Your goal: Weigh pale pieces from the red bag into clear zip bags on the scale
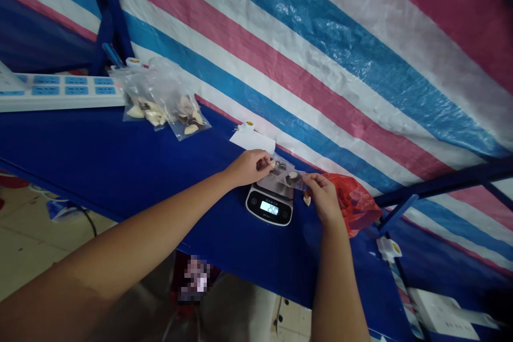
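Note:
A kitchen scale (pixel 269 207) with a lit display stands on the blue table. On its plate lies a clear plastic bag (pixel 295 179) holding dark and pale dried pieces. My left hand (pixel 250 166) is closed at the far left edge of the plate, a pale dried slice (pixel 273 164) at its fingertips. With thumb and fingers pinched, my right hand (pixel 324 196) grips the right edge of the bag. Just below those fingers, a loose pale slice (pixel 306 200) rests on the table beside the scale.
A red plastic bag (pixel 352 203) sits right of my right hand. Filled clear bags (pixel 186 117) lie at the back left by a white power strip (pixel 64 91). White paper (pixel 252 142) and a plug stand behind the scale. Striped sheeting (pixel 280 53) walls the table's back.

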Demonstrator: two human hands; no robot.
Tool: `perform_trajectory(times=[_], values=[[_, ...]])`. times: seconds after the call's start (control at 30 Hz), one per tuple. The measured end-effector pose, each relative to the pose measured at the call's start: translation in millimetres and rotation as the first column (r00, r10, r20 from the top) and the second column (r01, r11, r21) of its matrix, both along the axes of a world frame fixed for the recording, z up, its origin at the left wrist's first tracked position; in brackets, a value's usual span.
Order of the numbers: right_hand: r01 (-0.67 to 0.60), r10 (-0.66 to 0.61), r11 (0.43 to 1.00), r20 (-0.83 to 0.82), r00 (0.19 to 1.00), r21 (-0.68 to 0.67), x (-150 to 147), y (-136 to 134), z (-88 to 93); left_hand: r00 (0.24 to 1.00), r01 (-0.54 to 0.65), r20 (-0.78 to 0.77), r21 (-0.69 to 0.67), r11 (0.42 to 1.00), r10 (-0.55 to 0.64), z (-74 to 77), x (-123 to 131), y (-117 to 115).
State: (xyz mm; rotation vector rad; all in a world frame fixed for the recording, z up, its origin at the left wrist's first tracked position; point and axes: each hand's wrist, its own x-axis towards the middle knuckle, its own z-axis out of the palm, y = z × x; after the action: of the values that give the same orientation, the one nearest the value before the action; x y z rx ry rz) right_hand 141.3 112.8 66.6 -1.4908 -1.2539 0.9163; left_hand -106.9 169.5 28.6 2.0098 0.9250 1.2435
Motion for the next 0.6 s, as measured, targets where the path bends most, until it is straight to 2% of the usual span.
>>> perform_trajectory(times=[0.17, 0.33, 0.47, 0.6], values=[[0.026, -0.032, 0.993, 0.049, 0.998, 0.111, -0.1, 1.5, -0.3, 1.000, -0.019, -0.016, 0.018, 1.000, 0.019, -2.2, -2.0, 3.2], [0.020, -0.020, 0.992, 0.005, 1.000, 0.124, -2.5, 3.3, -5.4, 1.000, -0.016, -0.020, 0.015, 1.000, 0.016, -2.9, -2.2, 3.8], [0.025, -0.035, 0.984, 0.058, 0.998, 0.177, -0.8, 6.3, -10.9, 1.000, -0.021, -0.023, 0.012, 1.000, 0.021, -2.9, -2.9, 4.5], [0.028, -0.043, 0.990, 0.107, 0.993, 0.141, 2.8, 10.3, -18.9, 0.999, -0.033, -0.023, 0.003, 0.999, 0.033, -2.9, -3.5, 5.8]])
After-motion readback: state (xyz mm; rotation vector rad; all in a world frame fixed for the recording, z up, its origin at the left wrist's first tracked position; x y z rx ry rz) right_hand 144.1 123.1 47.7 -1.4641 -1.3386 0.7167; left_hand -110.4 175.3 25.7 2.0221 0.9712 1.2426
